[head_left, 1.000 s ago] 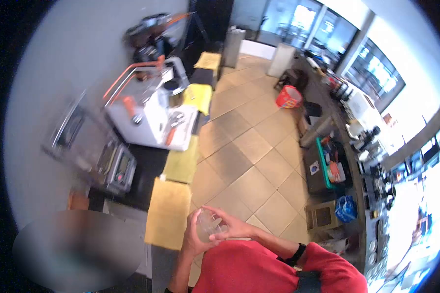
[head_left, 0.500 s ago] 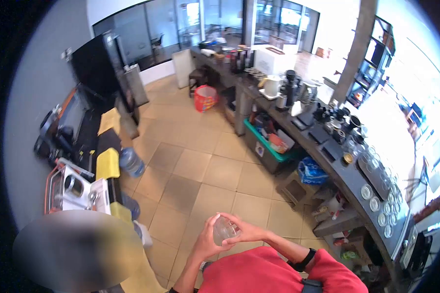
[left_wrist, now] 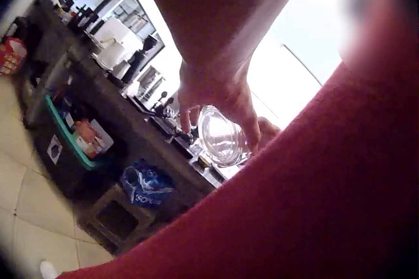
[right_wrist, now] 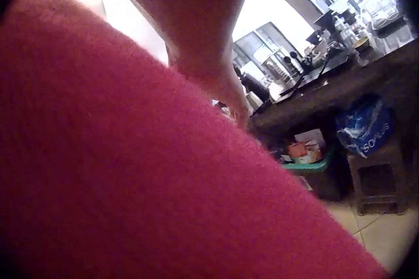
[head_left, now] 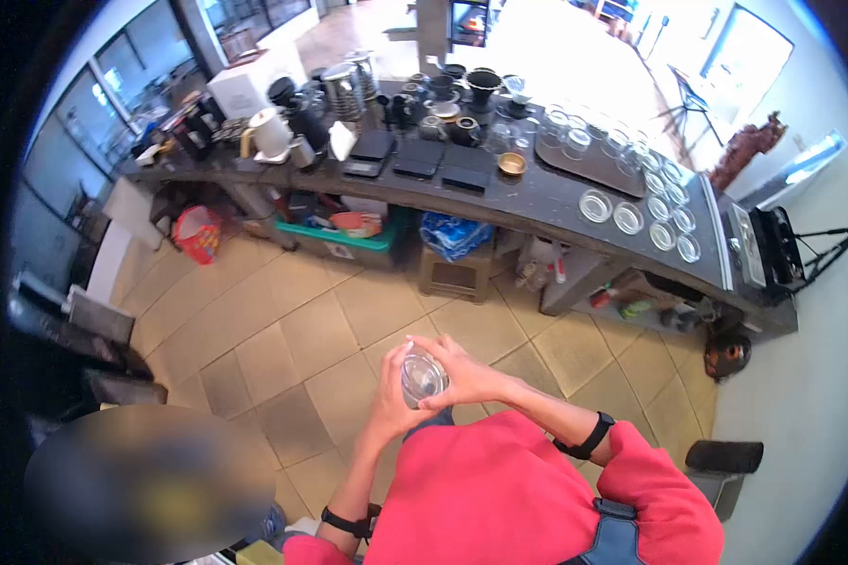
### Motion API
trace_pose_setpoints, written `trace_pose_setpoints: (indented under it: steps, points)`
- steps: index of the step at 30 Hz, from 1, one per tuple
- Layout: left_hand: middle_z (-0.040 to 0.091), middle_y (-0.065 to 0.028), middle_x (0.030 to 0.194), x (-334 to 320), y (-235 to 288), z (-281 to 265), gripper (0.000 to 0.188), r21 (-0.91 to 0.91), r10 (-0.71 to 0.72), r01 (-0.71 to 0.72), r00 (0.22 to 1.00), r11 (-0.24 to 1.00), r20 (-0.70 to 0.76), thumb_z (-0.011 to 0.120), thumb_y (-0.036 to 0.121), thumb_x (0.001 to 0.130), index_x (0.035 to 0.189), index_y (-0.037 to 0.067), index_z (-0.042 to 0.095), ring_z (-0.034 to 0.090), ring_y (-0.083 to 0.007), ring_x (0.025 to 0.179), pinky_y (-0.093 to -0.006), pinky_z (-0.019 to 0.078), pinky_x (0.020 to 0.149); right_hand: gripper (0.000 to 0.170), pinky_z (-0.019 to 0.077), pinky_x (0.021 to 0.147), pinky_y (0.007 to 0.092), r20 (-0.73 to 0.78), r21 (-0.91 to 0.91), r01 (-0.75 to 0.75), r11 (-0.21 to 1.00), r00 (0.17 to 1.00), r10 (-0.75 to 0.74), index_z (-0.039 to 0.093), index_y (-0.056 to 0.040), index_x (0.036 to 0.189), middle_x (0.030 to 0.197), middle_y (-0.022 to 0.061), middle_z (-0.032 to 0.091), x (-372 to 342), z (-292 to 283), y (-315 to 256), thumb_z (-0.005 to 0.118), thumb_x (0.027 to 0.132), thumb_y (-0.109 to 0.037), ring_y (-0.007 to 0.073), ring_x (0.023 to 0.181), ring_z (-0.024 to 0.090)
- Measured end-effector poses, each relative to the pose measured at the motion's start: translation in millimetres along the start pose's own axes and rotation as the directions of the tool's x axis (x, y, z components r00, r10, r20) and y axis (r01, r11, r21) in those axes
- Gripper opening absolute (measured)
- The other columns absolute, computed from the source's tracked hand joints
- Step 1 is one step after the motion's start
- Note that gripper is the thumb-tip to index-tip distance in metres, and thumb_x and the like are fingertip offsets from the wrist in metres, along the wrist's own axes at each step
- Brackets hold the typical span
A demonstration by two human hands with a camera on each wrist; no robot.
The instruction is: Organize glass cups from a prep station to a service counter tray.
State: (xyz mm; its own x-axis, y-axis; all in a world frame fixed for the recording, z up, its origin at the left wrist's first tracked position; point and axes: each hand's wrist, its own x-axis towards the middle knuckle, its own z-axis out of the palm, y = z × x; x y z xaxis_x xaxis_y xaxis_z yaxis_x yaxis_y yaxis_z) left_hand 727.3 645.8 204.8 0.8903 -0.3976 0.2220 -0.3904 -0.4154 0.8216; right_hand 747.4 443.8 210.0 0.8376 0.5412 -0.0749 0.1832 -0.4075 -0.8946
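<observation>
A clear round glass (head_left: 424, 377) is held in front of the red shirt, between both hands. My left hand (head_left: 393, 400) grips its left side, and my right hand (head_left: 468, 375) curls round its right side. Seen in the left wrist view, the glass (left_wrist: 221, 136) lies tilted under the left hand (left_wrist: 219, 96), with fingers on both sides of it. A red sleeve covers much of the right wrist view, where only part of the right hand (right_wrist: 219, 92) shows and the glass is mostly hidden.
A long dark counter (head_left: 546, 212) runs across the back, bearing glass cups (head_left: 628, 217), black scales (head_left: 465, 176), a white kettle (head_left: 271, 135) and drippers. Below stand a green-rimmed bin (head_left: 349, 243), a stool (head_left: 454, 276) with a blue bag (head_left: 455, 235), and a red bucket (head_left: 198, 235).
The head view has swung right, from the side bench with the yellow cloths to the long counter. Both hands still hold the glass close to the body.
</observation>
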Motion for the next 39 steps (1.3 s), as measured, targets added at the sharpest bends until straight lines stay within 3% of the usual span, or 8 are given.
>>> trace_pose_setpoints:
  steps: [5, 10, 13, 15, 18, 25, 35, 39]
  points:
    - [0.041, -0.0231, 0.143, 96, -37, 8, 0.105, -0.089, 0.085, -0.069, 0.978, 0.994, 0.193, 0.088, 0.025, 0.066, 0.151, 0.003, 0.03, 0.043, -0.0414, 0.133, -0.0468, 0.0391, 0.111, 0.111, 0.0412, 0.106, 0.0478, -0.15, -0.065, -0.183, 0.981, 0.974, 0.172, 0.027, -0.0097, 0.155, 0.132, 0.0269, 0.045, 31, -52, 31, 0.086, 0.067, -0.042, 0.0439, 0.127, 0.046]
    - [0.04, -0.0226, 0.144, 180, -70, 17, 0.099, -0.16, 0.201, -0.16, 0.937, 0.974, 0.285, 0.085, 0.026, 0.072, 0.152, 0.005, 0.03, 0.043, -0.0405, 0.134, -0.0472, 0.0381, 0.112, 0.114, 0.0431, 0.105, 0.0482, -0.38, -0.185, -0.279, 0.942, 0.905, 0.193, 0.028, -0.0152, 0.156, 0.125, 0.027, 0.047, 55, -113, 78, 0.089, 0.062, -0.036, 0.043, 0.119, 0.05]
    - [0.051, -0.0168, 0.135, 210, -96, 17, 0.083, -0.18, 0.168, -0.104, 0.907, 0.978, 0.385, 0.082, 0.025, 0.079, 0.149, 0.009, 0.04, 0.051, -0.0353, 0.127, -0.0463, 0.0382, 0.111, 0.114, 0.043, 0.105, 0.0488, -0.537, -0.177, -0.394, 0.902, 0.807, 0.247, 0.028, -0.0157, 0.155, 0.125, 0.0265, 0.047, 59, -150, 118, 0.089, 0.06, -0.035, 0.0425, 0.12, 0.049]
    - [0.064, -0.0105, 0.113, 235, -110, 15, 0.062, -0.115, 0.134, -0.085, 0.838, 0.99, 0.529, 0.075, 0.018, 0.085, 0.142, 0.012, 0.051, 0.058, -0.0282, 0.114, -0.0449, 0.0408, 0.106, 0.114, 0.0431, 0.106, 0.0488, -0.618, -0.158, -0.457, 0.875, 0.738, 0.273, 0.028, -0.0158, 0.155, 0.126, 0.0261, 0.046, 61, -179, 141, 0.089, 0.06, -0.035, 0.0426, 0.12, 0.049]
    - [0.067, -0.0052, 0.094, 259, -129, 23, 0.048, -0.077, 0.081, -0.047, 0.842, 0.996, 0.534, 0.07, 0.012, 0.089, 0.135, 0.012, 0.06, 0.063, -0.0207, 0.099, -0.041, 0.0455, 0.098, 0.114, 0.0418, 0.107, 0.0482, -0.725, -0.115, -0.568, 0.815, 0.609, 0.323, 0.028, -0.0154, 0.155, 0.128, 0.0242, 0.045, 66, -222, 167, 0.088, 0.06, -0.036, 0.0414, 0.122, 0.048]
    - [0.068, -0.0074, 0.092, 310, -145, 38, 0.038, -0.109, -0.18, 0.287, 0.808, 0.952, 0.56, 0.065, 0.012, 0.092, 0.13, 0.008, 0.063, 0.065, -0.0197, 0.09, -0.035, 0.0502, 0.091, 0.111, 0.0419, 0.107, 0.0498, -0.825, -0.09, -0.699, 0.709, 0.451, 0.34, 0.03, -0.0154, 0.154, 0.131, 0.0261, 0.043, 88, -308, 245, 0.088, 0.061, -0.032, 0.0457, 0.124, 0.045]
    - [0.066, -0.0036, 0.097, 400, -116, 56, 0.039, 0.083, -0.458, 0.47, 0.78, 0.879, 0.426, 0.064, 0.014, 0.096, 0.134, 0.007, 0.06, 0.064, -0.0138, 0.093, -0.0299, 0.0507, 0.088, 0.114, 0.0437, 0.105, 0.0497, -0.719, -0.291, -0.608, 0.739, 0.649, 0.251, 0.03, -0.0171, 0.154, 0.139, 0.0294, 0.042, 105, -372, 313, 0.091, 0.059, -0.029, 0.0437, 0.127, 0.045]
    - [0.065, -0.0029, 0.096, 419, -115, 66, 0.039, 0.079, -0.475, 0.489, 0.776, 0.869, 0.415, 0.063, 0.014, 0.098, 0.135, 0.005, 0.058, 0.064, -0.0133, 0.093, -0.0293, 0.0497, 0.088, 0.114, 0.0435, 0.105, 0.0493, -0.699, -0.277, -0.606, 0.745, 0.66, 0.277, 0.029, -0.0199, 0.155, 0.14, 0.0291, 0.041, 105, -374, 323, 0.091, 0.059, -0.028, 0.0441, 0.128, 0.044]
